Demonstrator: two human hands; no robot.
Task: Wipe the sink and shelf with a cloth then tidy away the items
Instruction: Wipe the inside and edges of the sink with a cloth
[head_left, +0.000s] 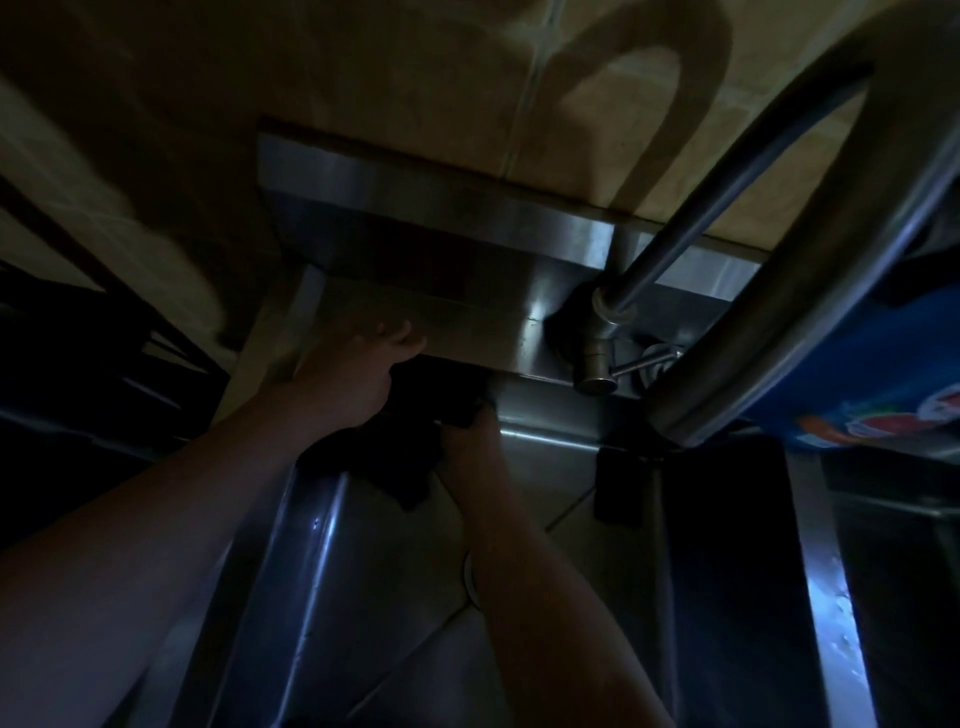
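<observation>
The scene is dim. A dark cloth (415, 441) hangs bunched over the far rim of the steel sink (322, 545). My left hand (358, 364) lies on the steel ledge behind the sink, fingers stretched flat on it, palm at the cloth's upper edge. My right hand (467, 426) grips the cloth from the right, fingers curled into the fabric. A steel shelf (415, 208) runs along the tiled wall just above the ledge.
A curved steel tap (675, 249) rises at the right, its base and lever by the ledge. A thick steel tube (810, 280) crosses close to the camera. A blue printed container (872, 374) sits at the far right. A dark rack (104, 322) stands left.
</observation>
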